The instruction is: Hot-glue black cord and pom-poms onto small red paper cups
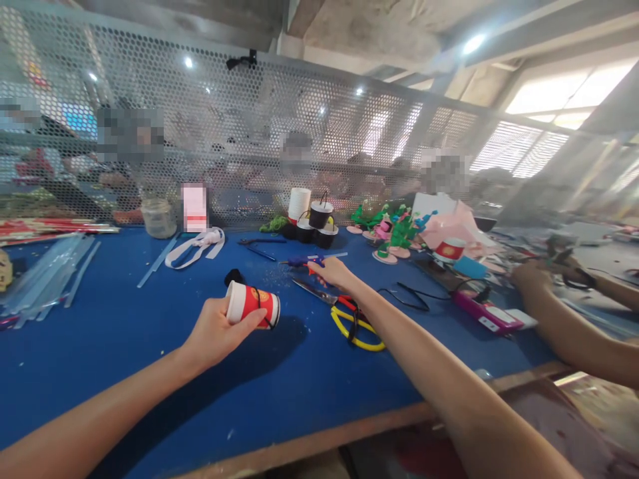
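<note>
My left hand (215,332) is closed round a red and white paper cup (253,305), tilted on its side above the table. A thin black cord runs round the cup. Farther out, my right hand (335,273) is closed on the rear part of a blue glue gun (299,261), whose nozzle points left. Large scissors (357,326) with yellow and red handles lie just below my right hand, partly under the forearm. A small black clump (233,277) sits behind the cup.
Clear glue sticks (60,273) lie at left, near a white ribbon (197,249) and a jar (158,216). Black-and-white cups (320,214), green figures (399,236) and a purple power strip (486,313) stand farther right. A co-worker's arm (564,332) reaches in; perforated metal screens the back.
</note>
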Demonstrator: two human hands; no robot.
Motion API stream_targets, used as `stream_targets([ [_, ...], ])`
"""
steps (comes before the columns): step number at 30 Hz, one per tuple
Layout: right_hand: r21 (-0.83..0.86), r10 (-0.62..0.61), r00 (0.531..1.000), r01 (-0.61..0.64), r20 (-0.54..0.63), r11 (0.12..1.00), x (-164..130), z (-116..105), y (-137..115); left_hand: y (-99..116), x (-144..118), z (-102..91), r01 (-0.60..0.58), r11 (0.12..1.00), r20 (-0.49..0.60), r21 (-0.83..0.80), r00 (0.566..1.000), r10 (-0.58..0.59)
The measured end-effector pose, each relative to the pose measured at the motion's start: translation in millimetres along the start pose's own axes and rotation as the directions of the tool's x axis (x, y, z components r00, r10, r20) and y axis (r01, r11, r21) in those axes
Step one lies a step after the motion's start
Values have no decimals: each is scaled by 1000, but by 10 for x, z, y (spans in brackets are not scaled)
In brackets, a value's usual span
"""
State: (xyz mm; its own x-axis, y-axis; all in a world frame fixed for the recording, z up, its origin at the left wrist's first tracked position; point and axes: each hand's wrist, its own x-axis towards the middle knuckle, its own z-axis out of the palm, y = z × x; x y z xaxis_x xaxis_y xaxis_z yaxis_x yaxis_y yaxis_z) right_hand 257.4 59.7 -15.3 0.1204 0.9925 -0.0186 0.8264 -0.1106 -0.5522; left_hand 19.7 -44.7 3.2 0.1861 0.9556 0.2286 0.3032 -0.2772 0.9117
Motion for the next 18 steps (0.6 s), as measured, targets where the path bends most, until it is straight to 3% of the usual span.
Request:
stream_targets([
  [4, -153, 16, 992, -34, -123, 988, -101, -66, -169, 31, -15, -10, -49, 996, 9, 70, 999, 49],
  [7, -165, -139, 987, 124, -84, 978, -331, -92, -392, 28, -20, -7, -59, 995, 18, 87, 998, 58],
  [9, 12, -389, 917, 389, 93, 921, -522, -84, -552, 10, -20, -2, -78, 993, 28, 88, 997, 76],
  [12, 274, -554, 810, 498, 192, 823, -773, -58, -744, -31, -18, -2, -121, 987, 74, 103, 991, 114],
  [14, 339, -573, 800, 496, 179, 799, -879, -41, -817, -61, -18, -11, -156, 980, 115, 125, 983, 142],
  [18, 331, -553, 825, 493, 115, 805, -952, 5, -841, -107, -21, -27, -193, 966, 153, 170, 974, 168],
])
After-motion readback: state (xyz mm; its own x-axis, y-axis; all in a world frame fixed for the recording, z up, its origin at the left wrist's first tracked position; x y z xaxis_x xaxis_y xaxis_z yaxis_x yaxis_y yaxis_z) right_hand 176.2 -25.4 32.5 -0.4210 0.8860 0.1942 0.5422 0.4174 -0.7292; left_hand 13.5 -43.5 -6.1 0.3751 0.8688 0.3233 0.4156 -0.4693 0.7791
